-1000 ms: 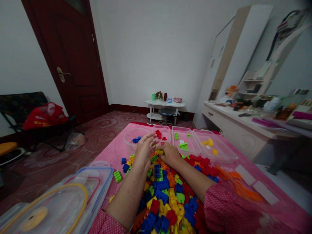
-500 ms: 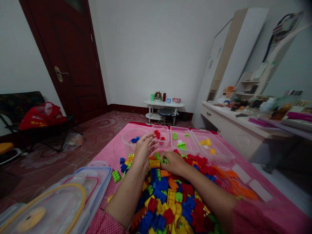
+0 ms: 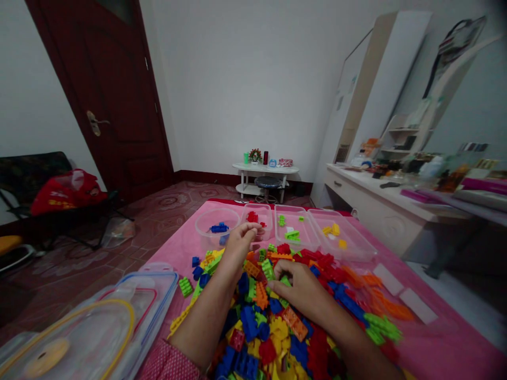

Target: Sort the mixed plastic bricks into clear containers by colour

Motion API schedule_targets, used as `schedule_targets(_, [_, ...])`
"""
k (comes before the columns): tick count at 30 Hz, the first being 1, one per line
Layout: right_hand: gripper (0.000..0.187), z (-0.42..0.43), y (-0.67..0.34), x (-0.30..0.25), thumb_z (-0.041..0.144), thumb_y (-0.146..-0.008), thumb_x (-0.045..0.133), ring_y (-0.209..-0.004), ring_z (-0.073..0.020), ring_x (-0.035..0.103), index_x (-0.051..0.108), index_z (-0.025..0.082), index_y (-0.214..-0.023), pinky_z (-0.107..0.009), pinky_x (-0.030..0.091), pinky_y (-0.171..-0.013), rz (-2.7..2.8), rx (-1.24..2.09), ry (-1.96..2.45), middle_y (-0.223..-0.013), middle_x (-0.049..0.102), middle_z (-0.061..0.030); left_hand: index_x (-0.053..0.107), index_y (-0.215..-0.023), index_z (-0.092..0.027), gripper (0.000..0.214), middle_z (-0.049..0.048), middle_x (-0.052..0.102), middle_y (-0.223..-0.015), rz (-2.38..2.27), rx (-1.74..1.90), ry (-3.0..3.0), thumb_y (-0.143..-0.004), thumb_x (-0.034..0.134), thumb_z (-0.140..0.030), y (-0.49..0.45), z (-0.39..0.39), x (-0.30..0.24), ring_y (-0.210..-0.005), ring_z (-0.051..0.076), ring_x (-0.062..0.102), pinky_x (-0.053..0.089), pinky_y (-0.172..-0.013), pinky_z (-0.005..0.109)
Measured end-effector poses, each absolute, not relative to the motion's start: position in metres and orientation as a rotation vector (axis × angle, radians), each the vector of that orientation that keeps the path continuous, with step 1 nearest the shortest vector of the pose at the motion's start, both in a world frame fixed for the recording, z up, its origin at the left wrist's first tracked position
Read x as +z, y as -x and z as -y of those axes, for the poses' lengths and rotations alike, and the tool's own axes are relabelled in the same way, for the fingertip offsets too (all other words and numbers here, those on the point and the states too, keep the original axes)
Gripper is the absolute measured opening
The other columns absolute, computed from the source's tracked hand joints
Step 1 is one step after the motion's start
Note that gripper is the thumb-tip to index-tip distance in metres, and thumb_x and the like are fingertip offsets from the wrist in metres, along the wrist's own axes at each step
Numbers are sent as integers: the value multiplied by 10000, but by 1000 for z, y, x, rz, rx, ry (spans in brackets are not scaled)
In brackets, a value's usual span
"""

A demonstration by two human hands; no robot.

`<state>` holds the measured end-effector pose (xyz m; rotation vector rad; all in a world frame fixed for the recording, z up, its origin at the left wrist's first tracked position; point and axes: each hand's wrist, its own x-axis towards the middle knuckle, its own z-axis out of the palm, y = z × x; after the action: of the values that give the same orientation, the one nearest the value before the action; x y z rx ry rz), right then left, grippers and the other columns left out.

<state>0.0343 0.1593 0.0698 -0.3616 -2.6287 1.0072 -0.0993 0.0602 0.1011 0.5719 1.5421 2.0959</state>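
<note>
Two bare hands are working over a pink-covered bench (image 3: 180, 245). The left grip (image 3: 240, 243) is hovering in a released state, its fingers loosely extending rightward; just beyond them, a small clear plastic box (image 3: 257, 205) is holding red studded plastic bricks (image 3: 252, 217). The right grip (image 3: 299, 287) is reaching into a heap of mixed red, blue, yellow, orange and green plastic bricks (image 3: 249, 322). Its fingers are curling beside a light-green studded plastic brick (image 3: 268, 270), which is lying at the left of the fingertips; whether they are grasping it, one cannot tell. Below-left of this grip, an orange studded plastic brick (image 3: 260, 294) is lying on the heap. Beyond and left of the left grip, a round clear plastic tub (image 3: 203, 240) is holding blue plastic bricks (image 3: 219, 227). Beyond the right grip, a rectangular clear plastic box (image 3: 304, 237) is holding green plastic bricks (image 3: 292, 236). Left of the left grip and nearer the viewer, clear plastic lids (image 3: 95, 327) are lying stacked.
</note>
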Motion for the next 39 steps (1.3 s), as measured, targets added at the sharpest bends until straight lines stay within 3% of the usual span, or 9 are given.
schedule_targets(6, [202,-175,-30,65,307,-707,579,-571,-122,466,440,197,-610,-234,356,-549,2332,1170,445,-566,465,45,676,-920,-163,284,69,666,-856,-1601,1767,-834,-714,664,-357,87,-62,100,-711,144,603,432,-576,208])
schedule_targets(10, [188,-177,-29,59,324,-715,554,-545,-118,467,433,202,-638,-235,377,-530,2224,1300,466,-571,464,44,665,-828,-139,277,33,618,-757,-1569,1564,-1167,-710,665,-389,82,-63,97,-638,120,533,383,-557,204])
schedule_targets(14, [146,-169,-29,60,291,-724,536,-569,-121,510,436,203,-664,-228,398,-533,2203,1354,418,-594,492,36,588,-676,-136,240,-33,458,-590,-1686,1517,-1351,-699,662,-362,81,-66,94,-551,85,400,281,-500,194])
schedule_targets(17, [126,-166,-32,67,284,-732,552,-590,-131,554,525,193,-814,-231,421,-535,2311,1329,377,-653,561,22,544,-610,-141,255,-46,394,-548,-1877,1528,-1330,-691,644,-360,85,-68,93,-528,81,349,244,-491,200])
schedule_targets(21, [345,-179,-41,78,313,-747,580,-847,-196,626,575,195,-1071,-321,484,-754,2479,1075,409,-995,658,-65,488,-559,-156,261,-46,365,-524,-2177,1567,-1238,-702,587,-350,94,-66,93,-518,88,333,233,-505,210])
schedule_targets(23, [432,-189,-48,80,352,-745,598,-1061,-249,570,576,199,-1149,-394,426,-913,2582,900,449,-1186,605,-98,474,-547,-162,265,-45,358,-513,-2276,1553,-1228,-715,560,-348,98,-64,94,-508,90,328,217,-503,217])
schedule_targets(26, [558,-197,-56,76,446,-731,620,-1198,-291,480,556,218,-1236,-440,354,-993,2812,779,475,-1305,537,-107,485,-559,-164,260,-43,362,-512,-2326,1507,-1253,-732,535,-351,100,-61,94,-503,93,337,206,-501,223])
schedule_targets(32, [416,-184,-59,62,337,-728,636,-1113,-248,531,629,288,-1141,-369,343,-982,2935,621,290,-1160,636,-33,515,-569,-152,296,-45,356,-518,-2228,1565,-1244,-719,570,-402,103,-65,88,-508,87,323,215,-497,215])
schedule_targets(39, [307,-173,-52,59,143,-697,527,-996,-197,577,671,256,-943,-290,394,-874,2835,648,271,-1011,669,-20,602,-870,-145,286,-44,473,-532,-1940,1784,-1019,-721,587,-388,98,-65,91,-451,91,419,309,-452,199])
